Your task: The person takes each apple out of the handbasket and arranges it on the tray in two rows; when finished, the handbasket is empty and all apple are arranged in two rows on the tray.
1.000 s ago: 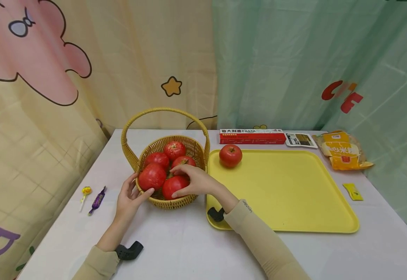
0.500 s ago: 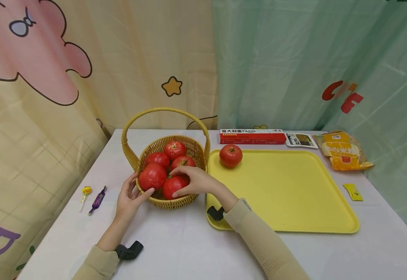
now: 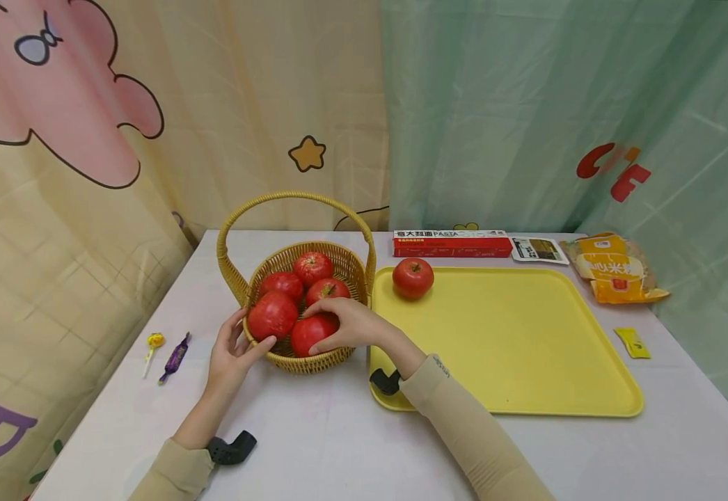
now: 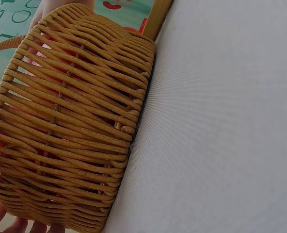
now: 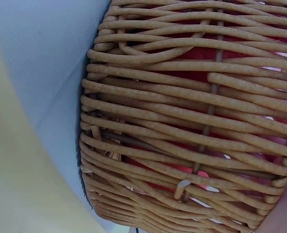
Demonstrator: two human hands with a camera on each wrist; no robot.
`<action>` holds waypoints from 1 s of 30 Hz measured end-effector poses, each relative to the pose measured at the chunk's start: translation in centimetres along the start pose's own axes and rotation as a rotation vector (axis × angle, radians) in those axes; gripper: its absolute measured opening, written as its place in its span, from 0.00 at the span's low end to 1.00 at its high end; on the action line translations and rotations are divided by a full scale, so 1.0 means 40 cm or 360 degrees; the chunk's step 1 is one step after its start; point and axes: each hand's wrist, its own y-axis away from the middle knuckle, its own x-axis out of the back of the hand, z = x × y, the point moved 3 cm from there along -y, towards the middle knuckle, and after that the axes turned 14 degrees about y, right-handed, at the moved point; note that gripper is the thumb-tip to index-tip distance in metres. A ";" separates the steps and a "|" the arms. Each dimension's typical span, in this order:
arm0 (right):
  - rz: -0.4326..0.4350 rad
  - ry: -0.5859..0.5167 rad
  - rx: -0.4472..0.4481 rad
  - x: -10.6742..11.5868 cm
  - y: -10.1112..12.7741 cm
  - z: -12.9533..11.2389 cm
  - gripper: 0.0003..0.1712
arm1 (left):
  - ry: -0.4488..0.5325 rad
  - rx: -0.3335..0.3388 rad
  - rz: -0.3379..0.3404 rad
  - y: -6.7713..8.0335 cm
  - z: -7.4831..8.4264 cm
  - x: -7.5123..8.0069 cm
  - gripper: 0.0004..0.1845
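Note:
A yellow wicker basket [image 3: 317,363] with a tall arched handle stands on the table, holding several red apples. My left hand [image 3: 232,356] grips its left side, fingers outside the wall and thumb over the rim by a large apple [image 3: 273,315]. Fingertips [image 4: 18,224] show below the weave in the left wrist view. Over the basket's right side, my right hand [image 3: 348,323] curls thumb and fingers round the front right apple [image 3: 307,336], which sits low inside. Woven wall [image 5: 192,107] fills most of the right wrist view, red fruit showing through its gaps.
Right of the basket lies a yellow tray [image 3: 502,348] with one apple [image 3: 413,278] at its back left. Behind are a red pasta box [image 3: 452,245] and a flat packet [image 3: 538,250]. A bag [image 3: 614,268] and yellow sachet [image 3: 632,343] lie right; a lollipop [image 3: 154,345] and purple candy [image 3: 175,359] left.

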 end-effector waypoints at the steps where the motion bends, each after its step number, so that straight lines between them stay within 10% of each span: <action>1: 0.0003 0.0002 0.0003 0.000 0.000 0.000 0.30 | -0.0005 -0.0003 0.0000 0.000 -0.001 0.001 0.39; 21: 0.0095 -0.0054 0.0033 0.023 0.017 0.001 0.33 | 0.0045 -0.0012 -0.0014 0.002 0.001 -0.001 0.40; 30: 0.0370 -0.0428 -0.0007 0.130 0.071 0.015 0.33 | 0.0052 -0.0062 -0.0044 0.004 0.006 -0.001 0.39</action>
